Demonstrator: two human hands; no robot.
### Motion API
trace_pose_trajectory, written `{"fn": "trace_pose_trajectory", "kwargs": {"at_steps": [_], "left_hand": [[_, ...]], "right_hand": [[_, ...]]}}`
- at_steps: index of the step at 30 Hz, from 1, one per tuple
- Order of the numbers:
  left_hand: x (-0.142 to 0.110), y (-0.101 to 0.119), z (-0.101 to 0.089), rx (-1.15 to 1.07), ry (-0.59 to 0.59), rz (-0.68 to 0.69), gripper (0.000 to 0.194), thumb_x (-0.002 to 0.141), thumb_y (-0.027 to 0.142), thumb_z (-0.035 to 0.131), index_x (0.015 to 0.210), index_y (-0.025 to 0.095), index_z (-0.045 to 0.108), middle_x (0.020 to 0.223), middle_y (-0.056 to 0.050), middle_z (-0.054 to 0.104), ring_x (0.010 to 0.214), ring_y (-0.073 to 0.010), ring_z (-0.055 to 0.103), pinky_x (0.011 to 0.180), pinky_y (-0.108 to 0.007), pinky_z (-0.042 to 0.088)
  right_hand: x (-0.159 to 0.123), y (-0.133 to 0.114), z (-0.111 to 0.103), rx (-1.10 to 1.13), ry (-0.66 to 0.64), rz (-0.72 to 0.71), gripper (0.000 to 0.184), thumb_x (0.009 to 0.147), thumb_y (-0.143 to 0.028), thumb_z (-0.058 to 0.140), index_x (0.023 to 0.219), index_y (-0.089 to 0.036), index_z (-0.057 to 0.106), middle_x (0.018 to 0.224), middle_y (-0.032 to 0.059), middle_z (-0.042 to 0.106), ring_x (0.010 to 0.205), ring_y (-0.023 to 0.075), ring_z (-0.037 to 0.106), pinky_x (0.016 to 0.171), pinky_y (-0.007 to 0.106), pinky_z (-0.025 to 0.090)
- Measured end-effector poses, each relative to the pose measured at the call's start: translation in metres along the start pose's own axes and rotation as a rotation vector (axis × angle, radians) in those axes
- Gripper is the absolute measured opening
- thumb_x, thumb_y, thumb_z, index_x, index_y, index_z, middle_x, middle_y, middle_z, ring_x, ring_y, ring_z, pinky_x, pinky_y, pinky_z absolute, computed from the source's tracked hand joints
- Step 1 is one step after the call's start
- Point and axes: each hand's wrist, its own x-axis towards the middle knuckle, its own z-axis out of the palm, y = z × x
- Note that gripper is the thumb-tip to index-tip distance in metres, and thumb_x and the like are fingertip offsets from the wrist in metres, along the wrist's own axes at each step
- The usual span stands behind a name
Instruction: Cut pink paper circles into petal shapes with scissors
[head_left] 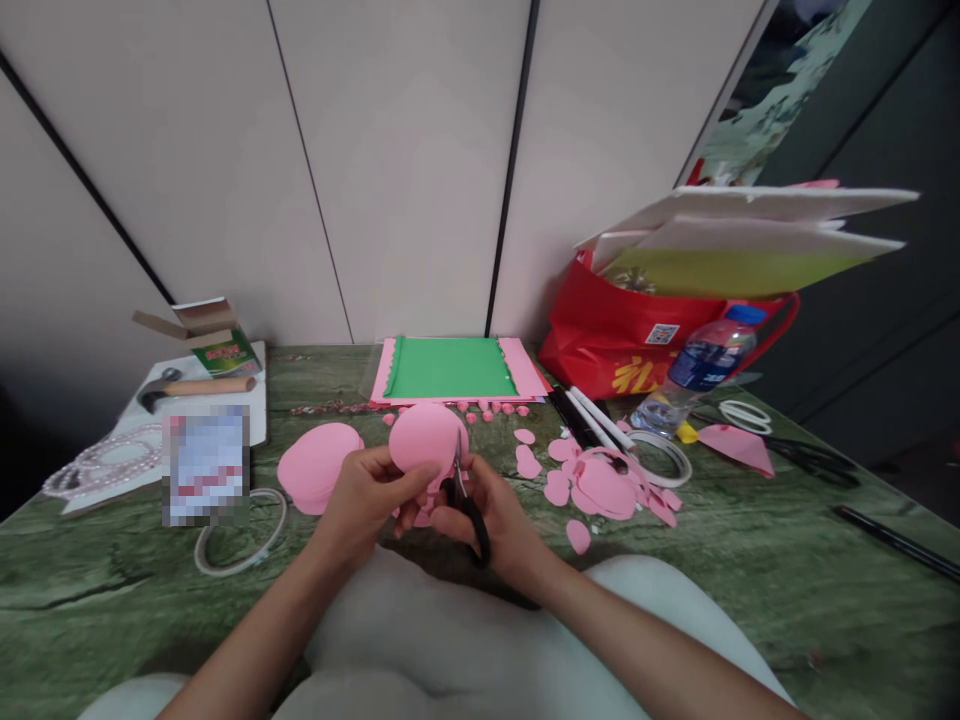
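Note:
My left hand [375, 490] pinches a round piece of pink paper [421, 437] between thumb and fingers, holding it above the table. Black-handled scissors [472, 515] are in my right hand [502, 520], their blades pointing up at the right edge of the paper circle. Part of the handles is covered by my fingers. Just left of the held circle lies a stack of pink paper rounds [319, 465]. Small pink paper petals [529, 462] and larger cut pieces [606, 487] are scattered to the right. Some pink scraps show beneath my hands.
Behind stands a green sheet [450, 367] on pink paper. At left are a hammer [202, 387], an opened box [221, 345], bead strings [105, 465] and a tape roll [241, 533]. On the right are a red bag [600, 330], a water bottle [705, 365], white pens [596, 415] and another tape roll [679, 465].

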Motion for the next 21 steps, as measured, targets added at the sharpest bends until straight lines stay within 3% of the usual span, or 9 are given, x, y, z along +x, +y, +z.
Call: {"fn": "trace_pose_trajectory", "kwargs": {"at_steps": [11, 21], "left_hand": [[0.0011, -0.0029, -0.0009, -0.015, 0.01, 0.024, 0.022, 0.064, 0.024, 0.069, 0.051, 0.013, 0.055, 0.039, 0.006, 0.05, 0.028, -0.003, 0.04, 0.026, -0.013, 0.028], [0.0006, -0.0038, -0.0026, -0.03, 0.04, 0.036, 0.018, 0.062, 0.017, 0.069, 0.053, 0.014, 0.054, 0.041, 0.007, 0.049, 0.028, -0.0028, 0.038, 0.027, -0.013, 0.026]], "right_hand": [[-0.0006, -0.0058, 0.0018, -0.042, 0.024, -0.01, 0.045, 0.056, -0.04, 0.075, 0.08, -0.02, 0.041, 0.06, -0.0059, 0.05, 0.048, 0.0071, 0.039, 0.046, 0.02, 0.031], [-0.0015, -0.0054, 0.0004, -0.072, 0.022, 0.037, 0.042, 0.061, -0.045, 0.069, 0.079, -0.02, 0.041, 0.05, -0.008, 0.049, 0.039, 0.0063, 0.041, 0.038, 0.018, 0.031]]}}
